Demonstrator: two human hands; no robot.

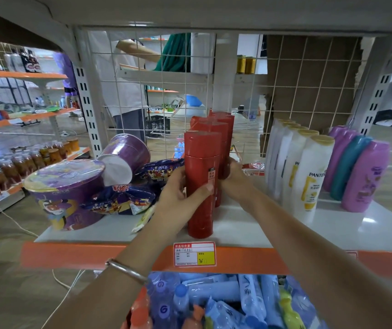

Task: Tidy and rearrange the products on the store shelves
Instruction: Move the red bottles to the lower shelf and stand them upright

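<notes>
A row of tall red bottles runs front to back on the white shelf (249, 231). My left hand (180, 198) grips the front red bottle (201, 162), thumb across its label, and the bottle stands upright near the shelf's front edge. Just behind it, my right hand (234, 174) is wrapped around the second red bottle (223, 138). More red bottles (223, 117) stand further back. My right hand's fingers are partly hidden behind the bottles.
Purple noodle bowls (64, 191) and snack bags (121, 200) lie jumbled to the left. White Pantene bottles (309, 172) and purple and teal bottles (363, 172) line up on the right. A wire grid (166, 79) backs the shelf; a person stands beyond it. Blue bottles (214, 302) fill the shelf below.
</notes>
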